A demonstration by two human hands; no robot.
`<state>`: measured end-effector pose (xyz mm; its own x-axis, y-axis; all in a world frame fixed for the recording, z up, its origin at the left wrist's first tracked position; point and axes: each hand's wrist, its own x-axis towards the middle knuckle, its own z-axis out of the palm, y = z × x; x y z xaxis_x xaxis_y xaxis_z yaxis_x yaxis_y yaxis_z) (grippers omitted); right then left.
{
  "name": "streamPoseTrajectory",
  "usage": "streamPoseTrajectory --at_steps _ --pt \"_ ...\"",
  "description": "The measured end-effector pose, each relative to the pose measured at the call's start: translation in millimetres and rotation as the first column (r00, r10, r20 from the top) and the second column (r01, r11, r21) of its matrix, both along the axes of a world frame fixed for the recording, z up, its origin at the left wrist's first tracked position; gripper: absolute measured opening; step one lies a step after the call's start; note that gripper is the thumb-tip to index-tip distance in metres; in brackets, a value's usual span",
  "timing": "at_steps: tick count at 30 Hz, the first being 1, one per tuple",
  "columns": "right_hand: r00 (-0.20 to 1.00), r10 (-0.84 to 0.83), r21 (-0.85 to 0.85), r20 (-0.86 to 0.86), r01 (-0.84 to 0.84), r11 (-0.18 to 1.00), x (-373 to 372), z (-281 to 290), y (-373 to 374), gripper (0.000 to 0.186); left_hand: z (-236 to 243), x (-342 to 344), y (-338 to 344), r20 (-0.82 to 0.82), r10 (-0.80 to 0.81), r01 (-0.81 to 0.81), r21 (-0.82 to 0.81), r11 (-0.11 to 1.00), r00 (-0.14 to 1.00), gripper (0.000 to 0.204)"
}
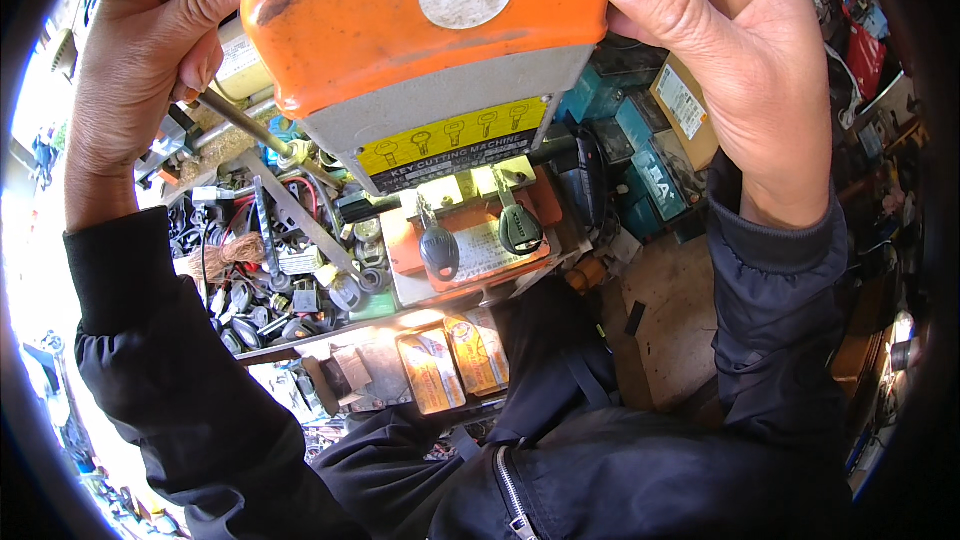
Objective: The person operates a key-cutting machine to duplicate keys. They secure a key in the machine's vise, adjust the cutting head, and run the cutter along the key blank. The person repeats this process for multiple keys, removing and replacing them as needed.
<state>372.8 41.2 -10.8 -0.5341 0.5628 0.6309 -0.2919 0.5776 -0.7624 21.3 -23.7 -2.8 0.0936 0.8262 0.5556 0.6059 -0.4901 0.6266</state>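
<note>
An orange and grey key cutting machine (420, 30) fills the top middle of the head view. My left hand (150, 50) is closed around a thin metal lever (245, 125) on the machine's left side. My right hand (745, 70) grips the machine's upper right edge, thumb on the orange cover. Below the machine, two keys with black plastic heads (438, 245) (520, 228) are clamped side by side on the orange carriage (470, 260).
A tray of loose keys, rings and metal parts (270, 290) lies at the left. Teal and tan boxes (650, 155) are stacked at the right. Two flat yellow packets (450, 365) sit on the bench edge near my dark jacket.
</note>
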Motion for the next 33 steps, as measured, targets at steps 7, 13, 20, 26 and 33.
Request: streamPoseTrajectory --at_steps 7,13,20,26,33 --pt "0.990 -0.069 -0.077 0.123 0.079 0.994 3 15 -15 0.038 3 1 -7 0.018 0.032 -0.030 -0.083 0.996 0.999 0.046" --pt "0.949 -0.259 -0.070 0.181 0.275 0.959 -2 19 -31 0.039 -1 1 -3 0.018 0.056 -0.056 -0.039 0.998 0.998 0.044" --pt "0.981 -0.133 -0.056 0.144 0.142 0.988 3 12 -19 0.040 5 -4 -4 -0.106 0.115 -0.118 -0.028 0.993 0.988 0.045" --pt "0.979 -0.201 0.142 -0.019 0.202 0.969 -7 -14 7 0.047 -25 -25 11 -0.124 0.097 -0.084 0.109 0.990 0.987 0.054" --pt "0.939 -0.343 0.264 0.024 0.325 0.908 -8 -11 3 0.049 -34 -29 27 0.325 -0.130 0.135 0.010 0.991 0.937 0.061"
